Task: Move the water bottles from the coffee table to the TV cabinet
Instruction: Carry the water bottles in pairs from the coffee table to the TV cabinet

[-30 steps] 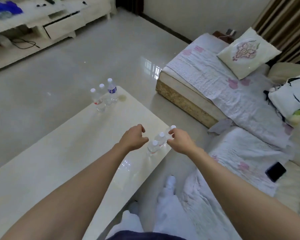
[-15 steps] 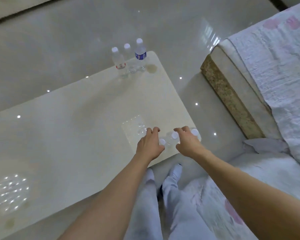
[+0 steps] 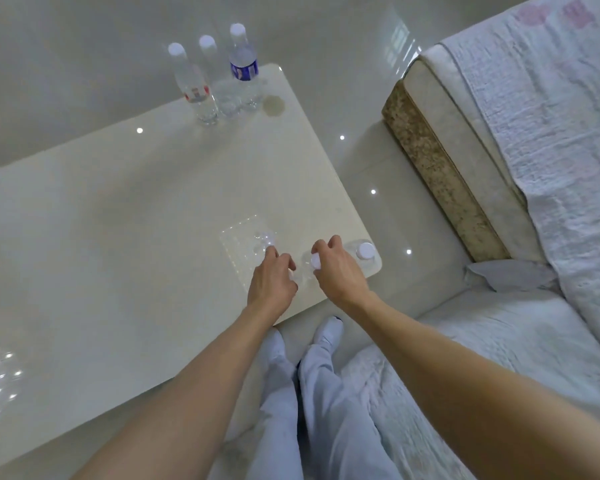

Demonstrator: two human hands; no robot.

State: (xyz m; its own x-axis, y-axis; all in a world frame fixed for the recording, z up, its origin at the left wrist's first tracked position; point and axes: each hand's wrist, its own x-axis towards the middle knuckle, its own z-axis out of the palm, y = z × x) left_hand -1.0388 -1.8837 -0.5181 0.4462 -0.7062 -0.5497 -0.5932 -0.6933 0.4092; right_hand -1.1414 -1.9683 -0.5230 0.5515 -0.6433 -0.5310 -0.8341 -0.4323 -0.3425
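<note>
On the cream coffee table [image 3: 136, 244], three clear water bottles stand at the near right corner. My left hand [image 3: 272, 284] is closed over the top of the leftmost one, hiding most of it. My right hand [image 3: 340, 273] pinches the neck of the middle bottle [image 3: 314, 262], whose white cap shows between the fingers. The third bottle [image 3: 365, 252] stands free just right of my right hand. Three more bottles stand at the far corner: a red-labelled one [image 3: 195, 91], a plain one [image 3: 222, 95] and a blue-labelled one [image 3: 244, 69]. The TV cabinet is out of view.
A sofa [image 3: 440, 161] draped in a white flowered cover [image 3: 548, 140] runs along the right, close to the table's corner. Glossy tiled floor [image 3: 66, 64] lies beyond the table. My legs [image 3: 312, 393] stand in the narrow gap between table and sofa.
My view has tipped down and moved over the table, so the TV cabinet has left the frame. Both hands have come down and closed on the tops of the near bottles.
</note>
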